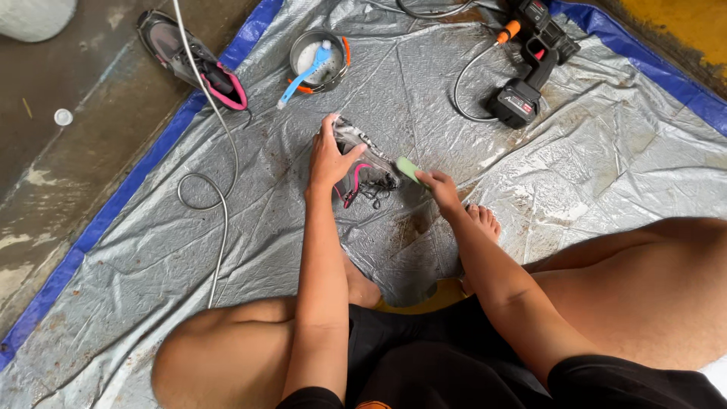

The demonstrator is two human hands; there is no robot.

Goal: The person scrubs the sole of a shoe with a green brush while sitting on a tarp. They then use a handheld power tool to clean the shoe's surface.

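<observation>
I sit on a grey tarp [424, 98] with bare knees spread. My left hand [329, 159] grips a grey and pink sports shoe [365, 163] by its heel end, holding it tilted on the tarp with black laces hanging loose. My right hand [438, 186] holds a small green brush or sponge [409, 168] pressed against the shoe's side near the laces. Soapy foam shows on the shoe.
The second shoe [193, 60] lies at the tarp's blue edge, far left. A metal bowl [318, 54] with foam and a blue brush [307, 74] stands behind. A cordless power tool [530, 60] with hose lies far right. A thin hose [219, 189] runs along the left.
</observation>
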